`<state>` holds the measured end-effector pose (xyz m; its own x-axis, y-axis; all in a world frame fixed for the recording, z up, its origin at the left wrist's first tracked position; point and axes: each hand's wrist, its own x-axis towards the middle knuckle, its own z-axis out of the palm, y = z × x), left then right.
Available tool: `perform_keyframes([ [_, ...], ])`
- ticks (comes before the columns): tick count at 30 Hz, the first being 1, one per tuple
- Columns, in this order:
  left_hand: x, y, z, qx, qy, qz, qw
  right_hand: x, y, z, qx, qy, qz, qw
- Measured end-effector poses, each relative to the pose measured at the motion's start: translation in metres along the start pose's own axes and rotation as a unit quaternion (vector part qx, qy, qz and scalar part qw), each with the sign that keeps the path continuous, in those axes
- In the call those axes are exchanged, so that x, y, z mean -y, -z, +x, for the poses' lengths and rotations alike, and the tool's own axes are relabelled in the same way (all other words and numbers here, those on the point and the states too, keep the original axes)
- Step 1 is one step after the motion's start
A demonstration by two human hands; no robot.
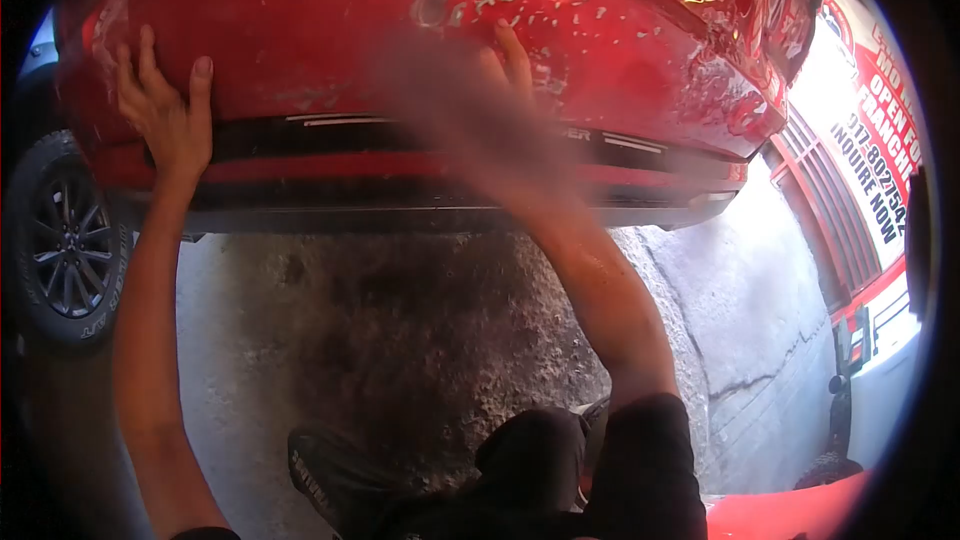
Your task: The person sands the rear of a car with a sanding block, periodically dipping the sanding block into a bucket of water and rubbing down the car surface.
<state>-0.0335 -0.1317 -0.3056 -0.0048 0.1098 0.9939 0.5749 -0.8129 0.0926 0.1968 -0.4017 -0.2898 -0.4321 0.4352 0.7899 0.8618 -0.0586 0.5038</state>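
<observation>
Across the upper part of the head view is the red side panel of a vehicle (300, 30), with pale scuffs and whitish patches, shiny and uneven toward the right. My left hand (165, 115) rests on the panel's left end with fingers spread, holding nothing. Below the panel's middle my right hand (455, 90) is smeared by motion. One or two of its fingertips show against the red surface, but I cannot make out whether it holds anything. A black trim strip (330, 140) with white lines and partly hidden lettering runs beneath both hands.
A black wheel (70, 240) stands at the left. Stained, rough concrete (400, 330) lies below, with my shoe (315, 480) on it. A red and white sign (875, 130) is at the right, and part of another red vehicle (790, 515) shows at the lower right.
</observation>
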Motion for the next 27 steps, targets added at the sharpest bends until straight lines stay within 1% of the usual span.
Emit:
perform_keyframes([
  [2,0.006,0.000,0.001,0.001,-0.021,0.005,1.000,-0.016,0.013,-0.018,0.034,-0.029,-0.033,0.998],
  [4,0.004,0.000,0.001,0.004,-0.005,0.007,1.000,-0.047,0.030,-0.052,0.026,-0.049,-0.070,0.996],
  [6,0.000,-0.002,-0.002,0.004,0.006,0.002,1.000,-0.061,0.044,-0.073,0.022,-0.057,-0.094,0.994],
  [8,-0.002,0.001,0.000,0.005,0.000,-0.005,1.000,-0.063,0.048,-0.079,0.031,-0.062,-0.080,0.994],
  [10,0.000,0.001,0.000,0.011,0.016,0.002,1.000,-0.066,0.048,-0.076,0.033,-0.068,-0.064,0.995],
  [13,-0.003,0.000,-0.001,0.019,0.038,-0.001,0.999,-0.072,0.048,-0.080,0.014,-0.049,-0.079,0.996],
  [15,-0.003,-0.002,-0.001,0.018,0.043,0.000,0.999,-0.064,0.030,-0.070,0.069,-0.039,-0.075,0.994],
  [17,-0.001,-0.003,-0.002,0.016,0.034,0.007,0.999,-0.046,0.014,-0.055,0.084,-0.028,-0.052,0.995],
  [18,-0.002,-0.002,-0.002,0.012,0.016,0.001,1.000,-0.037,0.013,-0.040,0.071,-0.020,-0.033,0.997],
  [20,0.000,0.000,0.002,-0.003,-0.020,-0.005,1.000,-0.045,0.025,-0.041,0.067,-0.022,-0.052,0.996],
  [21,0.003,0.001,0.004,-0.005,-0.020,0.002,1.000,-0.049,0.031,-0.041,0.065,-0.022,-0.061,0.996],
  [22,0.004,-0.002,0.001,-0.004,-0.019,0.010,1.000,-0.057,0.038,-0.055,0.037,-0.030,-0.082,0.995],
  [25,0.005,-0.003,-0.002,-0.003,-0.004,0.005,1.000,-0.052,0.023,-0.054,-0.001,-0.032,-0.054,0.998],
  [27,-0.002,-0.001,-0.001,0.012,0.015,0.000,1.000,-0.028,0.003,-0.027,0.008,-0.025,-0.015,1.000],
])
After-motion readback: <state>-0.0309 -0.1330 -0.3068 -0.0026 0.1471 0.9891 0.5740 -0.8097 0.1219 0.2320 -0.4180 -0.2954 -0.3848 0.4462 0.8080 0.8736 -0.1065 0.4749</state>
